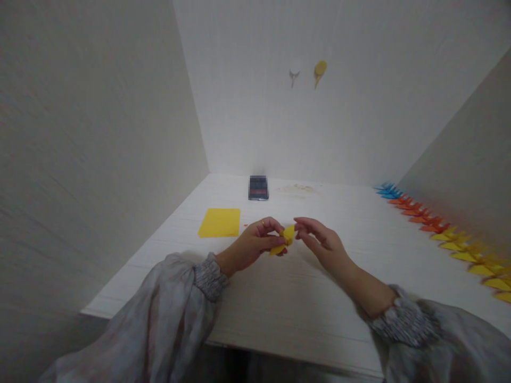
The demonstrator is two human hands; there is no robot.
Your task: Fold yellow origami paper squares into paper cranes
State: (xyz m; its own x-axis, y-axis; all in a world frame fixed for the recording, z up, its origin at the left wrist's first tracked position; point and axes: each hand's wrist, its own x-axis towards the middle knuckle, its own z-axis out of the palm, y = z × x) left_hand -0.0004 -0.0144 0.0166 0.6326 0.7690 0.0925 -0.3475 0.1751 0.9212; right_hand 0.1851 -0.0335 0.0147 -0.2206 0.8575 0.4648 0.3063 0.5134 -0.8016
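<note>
My left hand [257,242] pinches a small folded yellow paper crane [288,232] between thumb and fingers, above the middle of the table. Parts of the crane are covered by those fingers. Close to its right side is my right hand [323,242], fingers curved and slightly apart, the tips by the edge of the paper; whether they touch it is hard to tell. Left of my left hand lies a stack of square yellow paper [219,222] on the white table [295,303].
Folded paper cranes [459,244] in blue, orange-red and yellow line the table's right side. A dark device [258,188], partly pixelated, lies near the back wall. Two hooks, one white [294,72] and one yellow [320,68], are on that wall. Walls enclose both sides.
</note>
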